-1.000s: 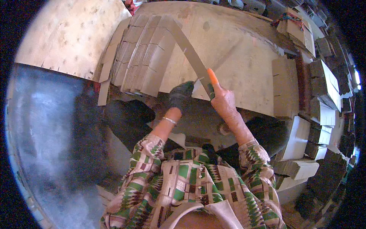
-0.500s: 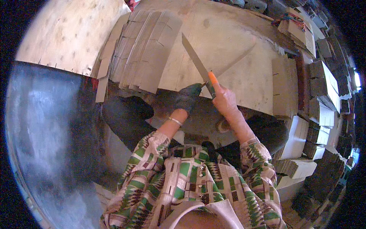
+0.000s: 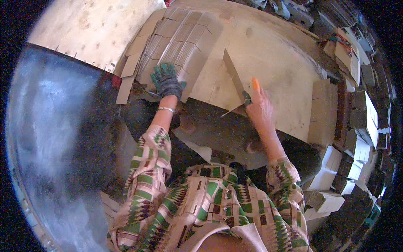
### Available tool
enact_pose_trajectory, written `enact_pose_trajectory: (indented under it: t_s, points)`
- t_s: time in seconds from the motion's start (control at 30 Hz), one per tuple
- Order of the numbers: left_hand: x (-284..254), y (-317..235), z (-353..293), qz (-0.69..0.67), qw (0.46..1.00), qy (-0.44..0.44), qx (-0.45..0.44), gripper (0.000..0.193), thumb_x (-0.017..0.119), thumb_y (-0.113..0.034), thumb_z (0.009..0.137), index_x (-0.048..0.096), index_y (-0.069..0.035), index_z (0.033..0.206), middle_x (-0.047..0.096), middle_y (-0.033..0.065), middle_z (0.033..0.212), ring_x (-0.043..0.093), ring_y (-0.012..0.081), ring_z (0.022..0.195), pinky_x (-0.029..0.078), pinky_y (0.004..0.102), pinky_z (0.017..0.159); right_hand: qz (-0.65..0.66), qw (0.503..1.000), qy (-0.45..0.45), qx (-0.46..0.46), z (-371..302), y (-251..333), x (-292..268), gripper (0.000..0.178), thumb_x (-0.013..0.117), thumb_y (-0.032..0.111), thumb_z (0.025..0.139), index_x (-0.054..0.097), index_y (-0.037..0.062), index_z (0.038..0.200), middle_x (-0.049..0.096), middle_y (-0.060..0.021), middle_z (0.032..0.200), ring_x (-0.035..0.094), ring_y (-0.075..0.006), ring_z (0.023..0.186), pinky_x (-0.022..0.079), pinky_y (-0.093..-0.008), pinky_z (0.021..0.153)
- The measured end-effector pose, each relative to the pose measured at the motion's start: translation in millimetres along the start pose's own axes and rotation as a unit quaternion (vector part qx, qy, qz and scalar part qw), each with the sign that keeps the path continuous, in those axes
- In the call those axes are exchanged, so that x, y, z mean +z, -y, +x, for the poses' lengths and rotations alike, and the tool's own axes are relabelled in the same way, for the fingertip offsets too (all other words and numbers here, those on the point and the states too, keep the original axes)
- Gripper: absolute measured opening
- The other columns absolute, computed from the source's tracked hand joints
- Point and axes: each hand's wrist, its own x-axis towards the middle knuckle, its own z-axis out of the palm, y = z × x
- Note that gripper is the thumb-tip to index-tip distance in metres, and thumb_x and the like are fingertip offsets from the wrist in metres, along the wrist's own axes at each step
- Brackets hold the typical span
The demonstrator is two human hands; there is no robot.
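My left hand (image 3: 168,82), in a grey glove with green fingertips, is over the near end of a row of stacked slotted cardboard strips (image 3: 180,38). Its fingers are stretched and apart; whether they press on the strips I cannot tell. My right hand (image 3: 260,105) is closed on the lower end of a long narrow cardboard strip (image 3: 233,70), which points up and away to the left. An orange cover sits on the right index finger, and something dark green covers the thumb. A thin pale edge (image 3: 232,111) sticks out below that grip, its kind unclear.
Beneath the strips lies a pale wooden board (image 3: 268,67). More cardboard stacks (image 3: 322,111) stand along the right side, with further bundles (image 3: 329,201) lower down. Another wooden board (image 3: 96,29) is at the upper left, above a dark bluish surface (image 3: 58,126).
My left hand has left the right hand and moved left to the stacked strips, its fingers opening. My right hand has shifted slightly right, keeping its strip. The view has shifted a little.
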Motion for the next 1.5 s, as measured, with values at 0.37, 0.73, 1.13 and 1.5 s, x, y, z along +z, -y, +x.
enact_pose_trajectory:
  t_s: [0.37,0.73,1.13,1.5]
  points:
    - [-61,-39,-1,-0.268,0.95,0.131,-0.087,0.036,0.06,-0.035,0.095,0.069,-0.016,0.124,0.069,0.0162,0.122,0.065,0.0361,0.115,0.048,0.0494,0.1,0.08,0.992,0.083,0.057,5,-3,7,0.106,0.066,-0.003,0.072,0.02,0.0303,0.162,0.071,-0.0204,0.084,0.07,-0.043,0.077,0.056,-0.0524,0.067]
    - [-9,-124,-41,-0.268,0.936,0.214,0.075,0.043,0.044,-0.051,0.101,0.07,-0.025,0.124,0.073,0.0147,0.11,0.069,0.038,0.104,0.053,0.051,0.089,0.034,0.993,0.109,0.007,-33,8,8,0.093,0.066,0.002,0.076,0.032,0.029,0.158,0.072,-0.0167,0.083,0.07,-0.0397,0.072,0.056,-0.0516,0.062]
    - [4,-125,-53,-0.3,0.93,0.193,0.094,0.046,0.061,-0.051,0.094,0.067,-0.018,0.125,0.071,0.0176,0.115,0.068,0.0396,0.103,0.054,0.0497,0.086,0.003,0.972,0.232,0.035,-27,14,19,0.085,0.059,0.002,0.083,0.027,0.0216,0.159,0.071,-0.0204,0.105,0.071,-0.0411,0.086,0.057,-0.0535,0.073]
    - [-17,-175,-4,-0.075,0.963,0.069,0.25,0.038,0.063,-0.046,0.09,0.074,-0.019,0.115,0.064,0.0079,0.136,0.039,0.029,0.145,0.018,0.0632,0.119,-0.151,0.978,0.146,-0.011,-34,-61,-2,0.052,0.069,-0.002,0.07,0.064,0.0094,0.121,0.063,-0.0154,0.129,0.051,-0.0382,0.131,0.042,-0.0515,0.11]
